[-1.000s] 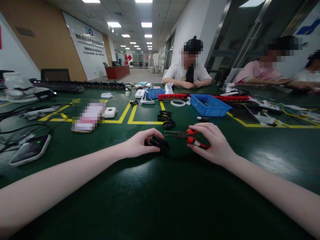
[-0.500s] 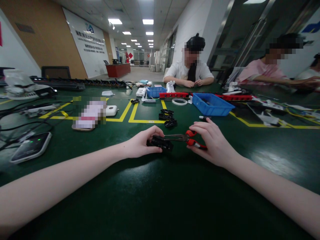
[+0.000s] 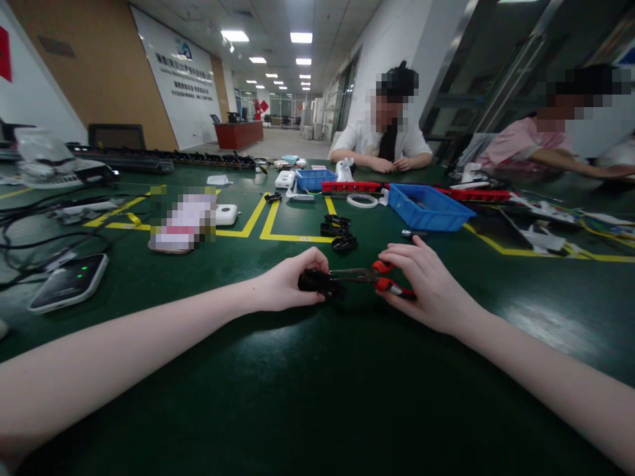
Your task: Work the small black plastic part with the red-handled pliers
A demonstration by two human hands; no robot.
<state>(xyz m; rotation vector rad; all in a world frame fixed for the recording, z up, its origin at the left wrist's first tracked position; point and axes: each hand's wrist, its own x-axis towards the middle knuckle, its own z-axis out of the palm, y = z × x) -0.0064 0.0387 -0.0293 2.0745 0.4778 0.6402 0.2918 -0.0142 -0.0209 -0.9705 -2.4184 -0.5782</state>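
My left hand (image 3: pixel 292 281) is closed on a small black plastic part (image 3: pixel 323 283), held between thumb and fingers just above the green table (image 3: pixel 317 396). Red-handled long-nose pliers (image 3: pixel 370 274) lie in my right hand (image 3: pixel 426 284), its fingers and thumb round the grips. The jaws point left and reach the top of the black part; whether they clamp anything there I cannot tell. Beyond my hands several similar black parts (image 3: pixel 337 230) sit in a small heap. A little metal-and-black piece (image 3: pixel 413 233) lies past my right fingertips.
A blue bin (image 3: pixel 429 208) stands at the right, with a smaller blue tray (image 3: pixel 315 178) farther back. Phones (image 3: pixel 69 282) and cables (image 3: pixel 20 244) lie at the left, near a white square device (image 3: pixel 226 215). A person in white (image 3: pixel 384 142) sits across the table.
The whole view has shifted slightly, so things appear a little farther right. My hands keep their hold on the black part and the pliers, with hardly any movement between them.
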